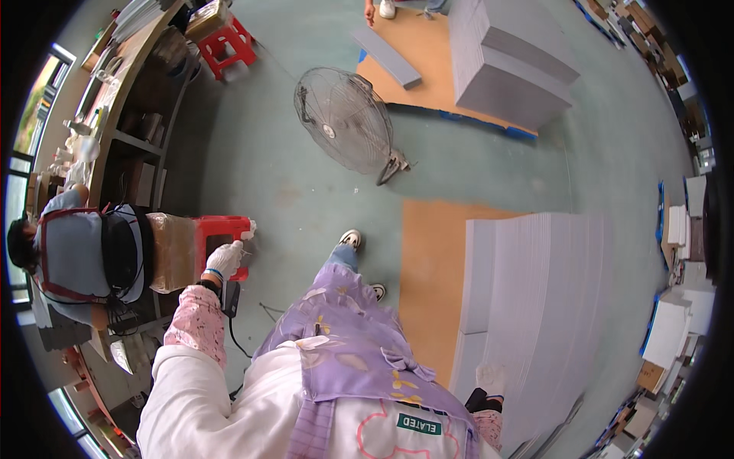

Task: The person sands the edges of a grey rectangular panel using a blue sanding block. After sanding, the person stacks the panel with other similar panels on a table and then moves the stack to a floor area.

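My left hand [224,261], in a white glove, reaches out beside a red plastic stool [205,229]. Its fingers are drawn together, and a small white scrap [248,230] shows just past their tips, by the stool's edge. Whether the fingers hold this scrap is too small to make out. On my right, the other white-gloved hand [491,376] lies with its fingers stretched out on a large stack of grey flat sheets [535,306]. That hand looks slightly blurred and grips nothing that I can see.
A floor fan [344,118] stands ahead. Beyond it, another grey stack [512,69] sits on a brown-topped pallet [428,92], where someone's hand [369,14] shows. At left, a person [84,252] sits at a cluttered workbench [115,115]. A second red stool [227,47] carries a box.
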{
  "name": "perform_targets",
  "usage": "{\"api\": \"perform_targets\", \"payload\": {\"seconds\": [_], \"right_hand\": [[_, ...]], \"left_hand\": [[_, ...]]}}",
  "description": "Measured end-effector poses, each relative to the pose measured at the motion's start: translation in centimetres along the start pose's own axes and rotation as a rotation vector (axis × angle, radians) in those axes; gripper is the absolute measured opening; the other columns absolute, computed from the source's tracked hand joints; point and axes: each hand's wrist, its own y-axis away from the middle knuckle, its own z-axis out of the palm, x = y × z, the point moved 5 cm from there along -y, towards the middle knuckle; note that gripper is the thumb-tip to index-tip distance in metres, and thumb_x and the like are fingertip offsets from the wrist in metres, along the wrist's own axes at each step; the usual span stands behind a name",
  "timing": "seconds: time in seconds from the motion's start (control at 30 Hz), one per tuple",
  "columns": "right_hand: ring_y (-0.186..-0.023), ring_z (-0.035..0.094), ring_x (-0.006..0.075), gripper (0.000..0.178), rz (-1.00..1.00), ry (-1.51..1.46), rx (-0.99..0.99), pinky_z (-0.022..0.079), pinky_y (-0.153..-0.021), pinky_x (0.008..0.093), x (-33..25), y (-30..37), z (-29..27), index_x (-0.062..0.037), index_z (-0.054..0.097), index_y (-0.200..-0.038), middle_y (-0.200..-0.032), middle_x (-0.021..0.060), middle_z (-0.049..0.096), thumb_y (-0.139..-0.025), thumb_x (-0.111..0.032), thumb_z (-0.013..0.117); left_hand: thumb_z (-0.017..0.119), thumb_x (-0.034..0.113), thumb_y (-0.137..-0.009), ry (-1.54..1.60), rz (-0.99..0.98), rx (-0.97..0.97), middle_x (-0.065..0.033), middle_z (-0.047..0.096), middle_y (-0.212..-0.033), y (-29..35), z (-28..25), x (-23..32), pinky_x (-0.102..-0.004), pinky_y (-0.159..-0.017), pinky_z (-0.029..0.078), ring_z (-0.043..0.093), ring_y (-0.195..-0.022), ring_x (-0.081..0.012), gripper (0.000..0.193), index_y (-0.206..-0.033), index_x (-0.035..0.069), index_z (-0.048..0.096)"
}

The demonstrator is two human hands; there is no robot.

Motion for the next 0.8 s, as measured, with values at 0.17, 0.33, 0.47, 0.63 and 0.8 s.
{"api": "perform_targets", "payload": {"seconds": [0.17, 0.33, 0.47, 0.63, 0.8], "right_hand": [[-0.101, 0.061, 0.0307, 0.057, 0.013, -0.117, -0.225, 0.052, -0.090, 0.0473, 3.0, 1.4, 11.4, -0.0020, 0.051, -0.123, -0.117, 0.0148, 0.059, -0.095, -0.052, 0.046], [-0.118, 0.051, 0.0331, 0.067, -0.014, 0.188, -0.348, 0.044, -0.101, 0.0479, 7.0, 3.2, 22.6, -0.0002, 0.041, -0.133, -0.138, 0.0195, 0.044, -0.094, -0.054, 0.045], [-0.089, 0.052, 0.0241, 0.044, -0.053, 0.411, -0.780, 0.042, -0.081, 0.0420, 9.6, 6.1, 31.7, -0.0132, 0.049, -0.075, -0.079, 0.0055, 0.054, -0.094, -0.050, 0.038], [-0.076, 0.054, 0.0253, 0.048, 0.245, 0.106, -0.648, 0.049, -0.073, 0.0418, 13.6, 2.3, 42.4, -0.0126, 0.046, -0.065, -0.068, 0.0055, 0.052, -0.096, -0.050, 0.042], [-0.070, 0.052, 0.0286, 0.040, 0.061, 0.488, -0.471, 0.049, -0.069, 0.0427, 18.6, 7.2, 61.9, -0.0081, 0.046, -0.079, -0.074, 0.0089, 0.049, -0.099, -0.042, 0.041]], "left_hand": [[0.052, 0.020, -0.091, -0.633, 0.342, 0.115, -0.0003, 0.056, -0.072, -2.2, -2.3, -0.9, -0.0338, -0.056, 0.047, 0.056, -0.060, -0.0164, 0.012, -0.088, 0.010, 0.057], [0.049, 0.042, -0.093, -0.148, 0.031, 0.155, -0.0054, 0.062, -0.079, -3.2, -6.1, -2.5, -0.0328, -0.066, 0.049, 0.060, -0.069, -0.0194, 0.042, -0.099, 0.003, 0.065], [0.053, 0.041, -0.094, -0.051, 0.222, -0.007, 0.0011, 0.059, -0.075, -3.5, -10.8, -0.6, -0.0301, -0.063, 0.046, 0.053, -0.063, -0.0128, 0.042, -0.107, 0.003, 0.064], [0.051, 0.042, -0.094, 0.137, 0.183, 0.206, -0.0045, 0.067, -0.085, -3.8, -19.9, 0.0, -0.0285, -0.070, 0.050, 0.063, -0.076, -0.0159, 0.041, -0.107, 0.006, 0.067], [0.047, 0.043, -0.094, -0.146, 0.283, 0.433, -0.0122, 0.072, -0.094, -0.3, -26.7, 5.7, -0.0347, -0.077, 0.052, 0.069, -0.082, -0.0270, 0.044, -0.109, 0.006, 0.067]]}}
